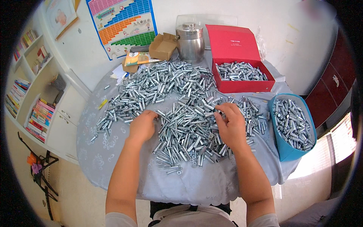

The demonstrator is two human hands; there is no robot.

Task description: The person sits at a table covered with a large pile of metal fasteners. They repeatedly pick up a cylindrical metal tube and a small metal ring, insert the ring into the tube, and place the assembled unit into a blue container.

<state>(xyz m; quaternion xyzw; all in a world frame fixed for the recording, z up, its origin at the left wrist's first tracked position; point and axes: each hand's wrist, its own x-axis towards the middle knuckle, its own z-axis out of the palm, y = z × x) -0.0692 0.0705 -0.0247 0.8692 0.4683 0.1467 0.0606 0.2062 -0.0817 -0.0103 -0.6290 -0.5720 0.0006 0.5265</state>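
Observation:
A heap of silver metal sleeves and bolts spreads over the middle of the table, several showing hollow round ends. My left hand is at the heap's left edge, its fingers curled closed; whatever they hold is hidden. On the right side of the heap, my right hand closes its thumb and index finger around a small dark-looking piece, too unclear to name. Behind both hands a second, wider pile of the same metal parts reaches toward the back and left.
An open red box filled with metal parts stands at the back right. Nearer on the right is a blue bin, also full. A steel canister, a small cardboard box and a yellow marker-like object lie beyond the piles on the grey tablecloth.

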